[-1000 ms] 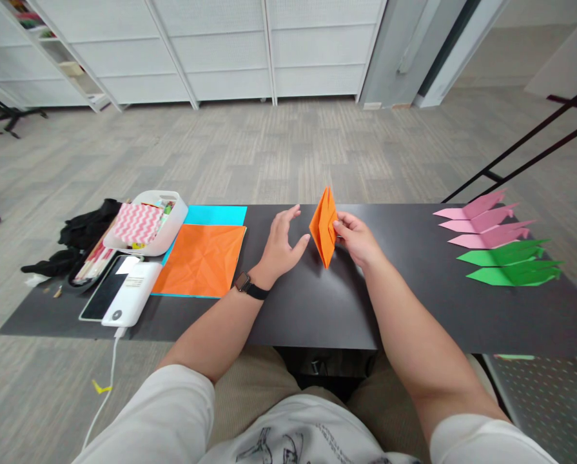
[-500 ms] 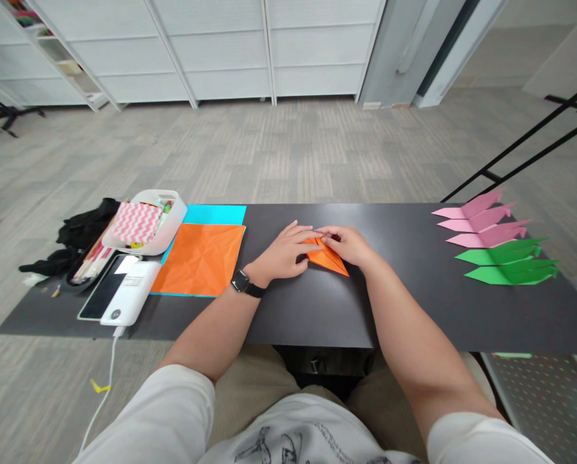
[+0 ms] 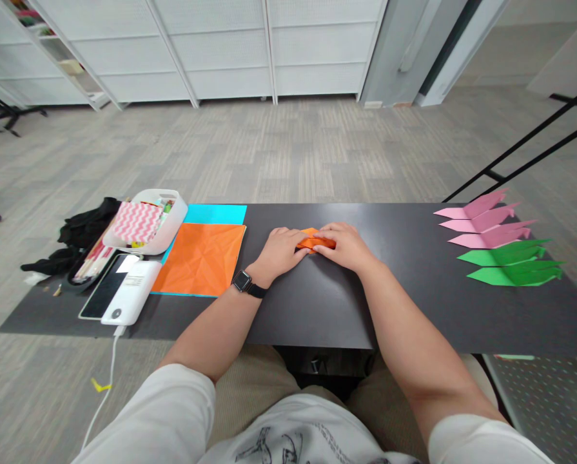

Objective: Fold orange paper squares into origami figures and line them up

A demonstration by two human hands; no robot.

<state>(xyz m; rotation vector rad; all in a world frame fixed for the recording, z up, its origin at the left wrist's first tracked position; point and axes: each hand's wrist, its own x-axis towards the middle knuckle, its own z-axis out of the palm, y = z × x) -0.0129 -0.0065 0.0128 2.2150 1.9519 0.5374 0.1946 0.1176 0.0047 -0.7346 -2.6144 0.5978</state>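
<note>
A folded piece of orange origami paper [image 3: 312, 241] lies at the middle of the dark table, partly covered by my fingers. My left hand [image 3: 282, 250] grips its left end, with the thumb at the near edge and the fingers over the far side. At the other end, my right hand [image 3: 345, 245] is closed on the paper, thumb in front and fingers curled over the top. To the left of my hands is a flat, creased orange sheet [image 3: 198, 261] on top of blue paper [image 3: 215, 213].
Folded pink paper birds [image 3: 486, 222] and green paper birds [image 3: 513, 272] stand in a row at the table's right. Leftward are a white container [image 3: 169, 222], a phone [image 3: 105, 290], a white power bank [image 3: 131, 293] with a cable, and black cloth [image 3: 88, 222].
The orange paper has turned and been drawn together, so its pointed end no longer extends toward me. My hands have shifted to grip it from both ends.
</note>
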